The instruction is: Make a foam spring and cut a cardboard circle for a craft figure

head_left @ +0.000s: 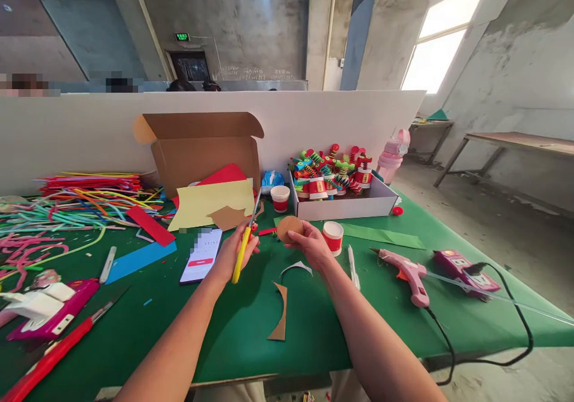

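My left hand (232, 251) is closed around a pair of scissors (242, 253) with yellow handles, its metal blades pointing up and away from me. Between the thumb and fingers of my right hand (311, 243) is a round disc of brown cardboard (287, 228), tilted towards me. A curved cardboard offcut (281, 312) and a thin pale curved scrap (296, 266) lie on the green table below my hands. Just right of the disc stands a red and white paper cup (332, 238). A second paper cup (280, 198) is farther back.
A pink glue gun (410, 273) with a cord lies at right by a purple power strip (466, 273). A white box (345, 207) of colourful figures stands behind. Leftward are a phone (201, 255), pipe cleaners (67, 216), an open cardboard box (206, 157) and a red-handled knife (67, 348).
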`<state>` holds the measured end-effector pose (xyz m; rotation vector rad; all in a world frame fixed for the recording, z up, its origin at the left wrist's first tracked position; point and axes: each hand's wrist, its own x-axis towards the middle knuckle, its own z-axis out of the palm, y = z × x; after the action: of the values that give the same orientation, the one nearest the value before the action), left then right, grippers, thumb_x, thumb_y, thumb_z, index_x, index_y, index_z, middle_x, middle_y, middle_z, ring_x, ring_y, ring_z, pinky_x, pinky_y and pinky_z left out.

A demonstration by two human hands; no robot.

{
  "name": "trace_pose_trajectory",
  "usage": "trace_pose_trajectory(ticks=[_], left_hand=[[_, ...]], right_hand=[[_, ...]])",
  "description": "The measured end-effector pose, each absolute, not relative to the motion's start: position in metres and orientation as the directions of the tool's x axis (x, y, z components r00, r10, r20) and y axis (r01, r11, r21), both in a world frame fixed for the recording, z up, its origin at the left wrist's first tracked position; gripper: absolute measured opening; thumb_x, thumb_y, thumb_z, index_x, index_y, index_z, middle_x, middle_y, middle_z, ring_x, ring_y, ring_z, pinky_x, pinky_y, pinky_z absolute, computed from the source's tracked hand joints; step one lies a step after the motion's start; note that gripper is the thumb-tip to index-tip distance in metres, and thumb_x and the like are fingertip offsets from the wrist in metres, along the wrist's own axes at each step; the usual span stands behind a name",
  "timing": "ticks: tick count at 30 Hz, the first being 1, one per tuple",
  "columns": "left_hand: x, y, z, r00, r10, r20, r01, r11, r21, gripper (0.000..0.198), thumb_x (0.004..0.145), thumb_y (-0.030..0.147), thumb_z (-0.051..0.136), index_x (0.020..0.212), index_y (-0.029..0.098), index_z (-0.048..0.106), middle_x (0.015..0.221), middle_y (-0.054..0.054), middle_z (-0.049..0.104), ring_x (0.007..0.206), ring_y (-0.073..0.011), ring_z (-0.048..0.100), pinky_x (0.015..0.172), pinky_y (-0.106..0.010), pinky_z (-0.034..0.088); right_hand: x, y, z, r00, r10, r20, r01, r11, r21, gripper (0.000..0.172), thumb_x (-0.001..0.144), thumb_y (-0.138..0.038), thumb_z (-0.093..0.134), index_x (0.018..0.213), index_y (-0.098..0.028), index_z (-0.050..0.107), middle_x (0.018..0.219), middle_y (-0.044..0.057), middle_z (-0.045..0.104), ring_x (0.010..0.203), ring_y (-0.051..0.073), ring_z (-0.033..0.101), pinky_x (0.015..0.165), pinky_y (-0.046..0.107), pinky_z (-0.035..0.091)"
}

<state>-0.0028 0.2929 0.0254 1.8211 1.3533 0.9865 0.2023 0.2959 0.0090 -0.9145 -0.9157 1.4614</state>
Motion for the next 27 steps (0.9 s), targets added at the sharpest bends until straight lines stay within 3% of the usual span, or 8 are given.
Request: trace_pose_trajectory(ticks=[8,12,15,18,21,27], left_hand=[[-0.005,0.243,0.063,0.098,0.979,0.179,0.249,-0.198,0.948,0.052,0.079,0.052,0.057,0.117,0.018,0.046,0.088,-0.004,0.065,0.078,-0.0202,0.069,0.066,-0.033,0.056],[-0.007,0.192,0.064,0.015,0.978,0.208,0.244,-0.206,0.948,0.050,0.073,0.045,0.063,0.114,0.020,0.048,0.085,-0.001,0.062,0.074,-0.0173,0.065,0.061,-0.029,0.054],[-0.003,0.154,0.051,-0.031,0.977,0.209,0.270,-0.193,0.943,0.046,0.074,0.046,0.058,0.111,0.022,0.048,0.080,0.000,0.059,0.070,-0.0156,0.062,0.057,-0.026,0.050],[0.005,0.121,0.037,-0.093,0.978,0.188,0.231,-0.163,0.959,0.045,0.075,0.046,0.056,0.111,0.021,0.047,0.077,0.002,0.056,0.068,-0.0147,0.060,0.058,-0.026,0.050],[0.013,0.096,0.028,-0.112,0.985,0.128,0.095,-0.118,0.988,0.047,0.072,0.042,0.061,0.111,0.020,0.047,0.075,0.003,0.055,0.062,-0.0119,0.057,0.056,-0.025,0.048],[0.039,0.065,0.028,-0.070,0.997,0.038,-0.101,-0.045,0.994,0.047,0.064,0.036,0.069,0.104,0.020,0.052,0.067,0.008,0.050,0.047,-0.0069,0.046,0.043,-0.019,0.037]], right_hand=[[0.178,0.265,0.034,-0.150,0.988,0.027,-0.322,-0.023,-0.946,0.040,0.048,-0.035,0.088,0.078,-0.019,0.067,0.076,0.000,0.069,0.068,0.015,0.062,0.055,0.023,0.047],[0.166,0.218,0.045,-0.260,0.965,0.037,-0.295,-0.043,-0.954,0.039,0.046,-0.037,0.090,0.069,-0.019,0.064,0.069,-0.002,0.066,0.063,0.013,0.059,0.055,0.023,0.045],[0.167,0.179,0.042,-0.264,0.965,-0.003,-0.288,-0.081,-0.954,0.039,0.054,-0.050,0.085,0.063,-0.019,0.063,0.062,-0.002,0.062,0.057,0.012,0.055,0.054,0.024,0.044],[0.179,0.142,0.036,-0.204,0.974,-0.096,-0.374,-0.168,-0.912,0.050,0.069,-0.067,0.067,0.069,-0.018,0.069,0.065,0.003,0.066,0.060,0.015,0.059,0.060,0.028,0.048],[0.195,0.108,0.030,-0.203,0.959,-0.197,-0.474,-0.272,-0.837,0.056,0.076,-0.070,0.059,0.079,-0.016,0.073,0.075,0.008,0.070,0.067,0.016,0.063,0.068,0.029,0.050],[0.205,0.047,0.018,-0.177,0.959,-0.220,-0.489,-0.280,-0.826,0.045,0.067,-0.057,0.076,0.087,-0.018,0.070,0.077,0.002,0.066,0.061,0.011,0.057,0.061,0.025,0.045]])
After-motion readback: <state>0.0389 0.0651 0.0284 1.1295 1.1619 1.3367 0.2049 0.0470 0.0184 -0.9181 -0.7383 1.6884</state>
